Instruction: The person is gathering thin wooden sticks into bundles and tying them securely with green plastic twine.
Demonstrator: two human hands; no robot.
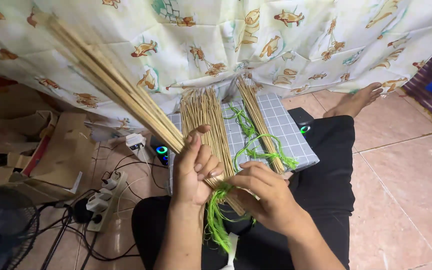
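My left hand (195,167) grips a long bundle of thin wooden sticks (111,82) that slants up to the upper left. My right hand (268,192) pinches bright green string (217,220) at the bundle's lower end, where the string wraps round the sticks and hangs in frayed strands over my lap. In front of my hands lies a grey checked board (283,127) carrying a wide pile of loose sticks (203,117), a narrower tied bunch (256,115) and more green string (256,152).
A patterned cloth (286,40) hangs behind the board. Cardboard pieces (51,150), a power strip with plugs and cables (103,200) and a black fan (1,230) crowd the left floor. My bare foot (358,100) rests on pink tiles at right.
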